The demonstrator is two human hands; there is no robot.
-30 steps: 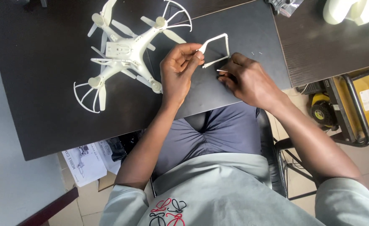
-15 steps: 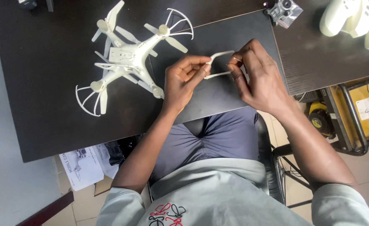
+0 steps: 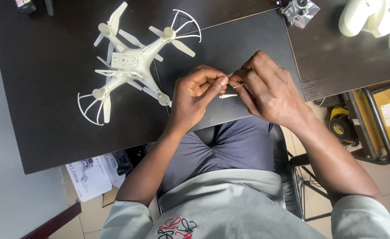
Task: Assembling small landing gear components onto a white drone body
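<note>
- Dark table (image 3: 48, 132) under both hands, a white drone (image 3: 133, 66) lying beyond the left fingertips.
- Left hand (image 3: 195, 99) and right hand (image 3: 265, 90) pinch a thin white bracket (image 3: 228, 95) between touching fingertips.

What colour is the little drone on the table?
White all over. The drone shows in the head view, left of both hands.

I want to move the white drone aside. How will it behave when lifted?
The drone is probably light: thin white plastic arms. Its wire-thin propeller guards look fragile and could bend. It lies belly up, so it may rock when pushed.
</note>
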